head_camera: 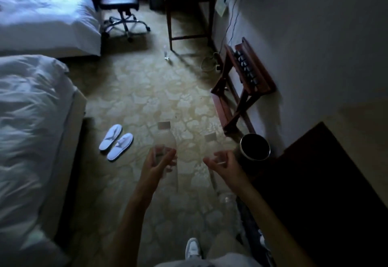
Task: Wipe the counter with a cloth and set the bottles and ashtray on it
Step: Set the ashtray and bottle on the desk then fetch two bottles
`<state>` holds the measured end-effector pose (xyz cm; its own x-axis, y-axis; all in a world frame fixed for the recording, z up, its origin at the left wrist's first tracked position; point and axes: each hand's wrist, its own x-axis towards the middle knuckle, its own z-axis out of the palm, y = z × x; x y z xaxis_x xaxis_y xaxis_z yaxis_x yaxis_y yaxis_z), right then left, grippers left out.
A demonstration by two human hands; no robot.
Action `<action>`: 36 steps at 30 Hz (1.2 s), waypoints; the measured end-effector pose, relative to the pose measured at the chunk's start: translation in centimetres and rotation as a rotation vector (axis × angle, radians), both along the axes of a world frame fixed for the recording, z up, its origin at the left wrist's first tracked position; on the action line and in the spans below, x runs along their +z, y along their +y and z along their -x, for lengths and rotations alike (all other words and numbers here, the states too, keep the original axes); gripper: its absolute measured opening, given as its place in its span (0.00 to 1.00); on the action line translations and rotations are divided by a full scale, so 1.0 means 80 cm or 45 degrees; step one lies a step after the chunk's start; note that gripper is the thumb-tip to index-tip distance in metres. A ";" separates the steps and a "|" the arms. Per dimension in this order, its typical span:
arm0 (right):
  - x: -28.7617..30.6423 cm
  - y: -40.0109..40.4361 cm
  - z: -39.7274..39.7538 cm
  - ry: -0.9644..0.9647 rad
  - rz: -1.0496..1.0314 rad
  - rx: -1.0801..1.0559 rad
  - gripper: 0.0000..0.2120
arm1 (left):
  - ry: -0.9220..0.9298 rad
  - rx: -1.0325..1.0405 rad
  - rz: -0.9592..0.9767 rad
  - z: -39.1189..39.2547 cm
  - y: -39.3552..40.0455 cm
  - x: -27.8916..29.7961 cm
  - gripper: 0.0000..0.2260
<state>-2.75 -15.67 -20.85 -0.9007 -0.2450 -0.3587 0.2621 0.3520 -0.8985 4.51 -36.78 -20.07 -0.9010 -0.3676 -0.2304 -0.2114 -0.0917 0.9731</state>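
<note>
Clear plastic in both fists: the left hand (159, 162) wraps its fingers around one bottle (167, 138), the right hand (220, 161) grips a second bottle (212, 143), both blurred, held over the patterned carpet (147, 90). The dark table (327, 182) sits just to the right.

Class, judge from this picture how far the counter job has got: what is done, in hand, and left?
Done: nothing visibly; whether the dark counter was wiped cannot be told, and no cloth shows. In hand: the left hand and right hand each grip a clear bottle above the carpet. Left: setting both on the counter; no ashtray identifiable.
</note>
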 end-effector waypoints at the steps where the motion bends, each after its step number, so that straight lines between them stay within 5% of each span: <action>1: -0.012 -0.014 0.009 -0.030 -0.025 0.036 0.35 | -0.021 0.018 0.004 0.005 -0.015 -0.006 0.16; 7: -0.061 -0.094 0.101 -0.114 -0.090 0.105 0.33 | -0.172 0.134 -0.005 0.072 -0.095 -0.052 0.25; 12: -0.097 -0.191 0.229 -0.170 -0.039 0.140 0.32 | -0.248 0.204 -0.043 0.196 -0.170 -0.082 0.23; 21: -0.014 -0.429 0.521 0.009 0.065 0.323 0.29 | -0.097 0.301 0.025 0.456 -0.376 0.000 0.33; 30: -0.066 -0.663 0.714 -0.094 0.081 0.282 0.27 | -0.170 0.471 -0.096 0.645 -0.610 -0.082 0.27; 36: -0.026 -0.812 0.886 -0.046 0.099 0.190 0.27 | -0.166 0.363 -0.041 0.829 -0.793 -0.041 0.28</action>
<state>-73.65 -80.62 -22.89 -0.8393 -0.4032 -0.3647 0.2447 0.3189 -0.9157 -61.78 -100.23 -23.33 -0.7249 -0.5916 -0.3530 -0.2957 -0.1957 0.9350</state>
